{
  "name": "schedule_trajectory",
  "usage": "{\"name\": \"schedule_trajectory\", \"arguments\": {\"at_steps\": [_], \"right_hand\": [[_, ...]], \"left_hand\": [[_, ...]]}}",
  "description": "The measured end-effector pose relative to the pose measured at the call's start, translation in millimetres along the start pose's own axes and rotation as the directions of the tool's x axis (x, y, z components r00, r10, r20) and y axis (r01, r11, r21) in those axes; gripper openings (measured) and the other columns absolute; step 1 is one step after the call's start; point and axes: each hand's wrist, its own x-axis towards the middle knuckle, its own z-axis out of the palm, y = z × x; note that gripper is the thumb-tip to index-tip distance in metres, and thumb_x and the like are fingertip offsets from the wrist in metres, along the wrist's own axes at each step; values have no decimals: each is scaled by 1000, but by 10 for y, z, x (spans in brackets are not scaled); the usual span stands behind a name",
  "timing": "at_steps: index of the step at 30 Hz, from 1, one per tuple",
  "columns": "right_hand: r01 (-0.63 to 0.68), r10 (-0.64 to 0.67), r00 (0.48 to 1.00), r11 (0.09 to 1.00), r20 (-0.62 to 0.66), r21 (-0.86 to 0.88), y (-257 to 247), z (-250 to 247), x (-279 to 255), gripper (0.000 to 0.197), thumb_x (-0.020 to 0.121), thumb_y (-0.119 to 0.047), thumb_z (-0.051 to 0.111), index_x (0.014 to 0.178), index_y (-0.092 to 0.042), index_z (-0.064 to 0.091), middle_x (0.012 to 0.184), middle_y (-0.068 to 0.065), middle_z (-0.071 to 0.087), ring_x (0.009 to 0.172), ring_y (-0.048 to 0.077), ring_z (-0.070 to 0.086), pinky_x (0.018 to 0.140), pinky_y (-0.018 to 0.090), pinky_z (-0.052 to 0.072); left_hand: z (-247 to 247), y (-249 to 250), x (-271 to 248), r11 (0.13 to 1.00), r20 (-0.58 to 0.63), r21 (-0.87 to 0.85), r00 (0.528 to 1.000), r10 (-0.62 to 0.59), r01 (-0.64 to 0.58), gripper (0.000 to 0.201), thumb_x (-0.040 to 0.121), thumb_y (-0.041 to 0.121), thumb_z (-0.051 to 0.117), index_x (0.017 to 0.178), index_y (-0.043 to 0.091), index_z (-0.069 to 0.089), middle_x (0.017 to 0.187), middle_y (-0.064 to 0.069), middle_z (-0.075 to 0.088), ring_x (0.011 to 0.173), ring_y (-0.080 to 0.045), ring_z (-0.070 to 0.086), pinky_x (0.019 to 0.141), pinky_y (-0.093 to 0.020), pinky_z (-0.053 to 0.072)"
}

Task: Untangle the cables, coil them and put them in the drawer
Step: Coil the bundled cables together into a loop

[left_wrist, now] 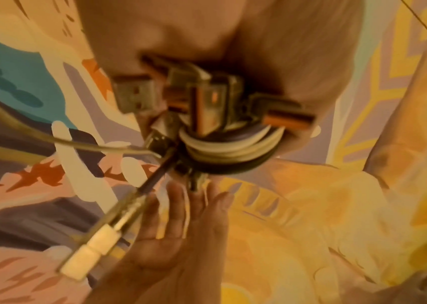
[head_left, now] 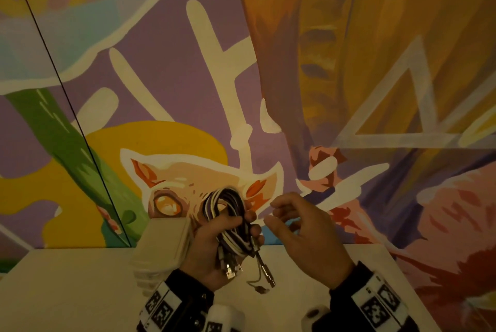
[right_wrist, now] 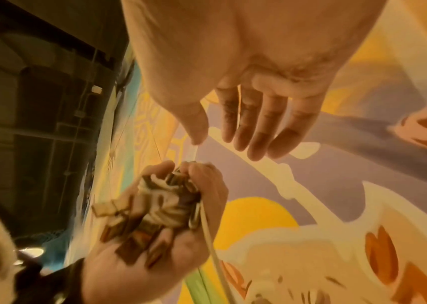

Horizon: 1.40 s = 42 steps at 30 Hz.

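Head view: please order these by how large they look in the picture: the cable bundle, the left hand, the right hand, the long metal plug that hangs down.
1. right hand, largest
2. left hand, partly covered by the cables, so this rank is unsure
3. cable bundle
4. long metal plug, smallest

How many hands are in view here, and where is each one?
2. The left hand grips the coiled cable bundle above the table. The right hand is just beside the bundle, fingers relaxed, holding nothing. Neither is hidden.
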Motion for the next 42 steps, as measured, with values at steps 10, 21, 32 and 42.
{"name": "schedule_trajectory", "arguments": {"at_steps": [10,21,32,42], "right_hand": [[-270,221,902,959,370,86,122,550,-478,7,93,-36,52,99,-33,57,62,3,63,58,7,63,67,17,51],[458,-233,850,770,472,-445,-287,-126,-344,32,97,-54,24,93,-38,52,70,-20,64,64,-3,50,62,0,22],[462,-399,887,790,232,-404,-546,-56,158,37,76,-59,49,77,-25,63,61,-10,66,52,9,56,55,7,30],[112,-112,993,993,23,-21,-172,-29,-72,11,85,-24,68,76,-27,63,73,-12,69,66,7,67,62,21,56]], "left_hand": [[-130,116,70,998,-20,-6,998,64,-65,34,69,5,72,99,8,57,85,-7,55,70,-23,56,70,-37,54],[-294,194,-4,851,-148,519,971,187,-85,37,73,28,79,99,6,64,80,-15,59,69,-23,62,64,-36,55],[-255,-150,-129,928,231,350,949,-216,127,40,91,28,60,124,5,56,110,-6,66,98,-21,65,87,-36,52],[-253,-97,-121,966,114,247,987,-110,79,50,53,14,81,98,-3,67,85,-15,65,72,-27,62,68,-39,51]]}}
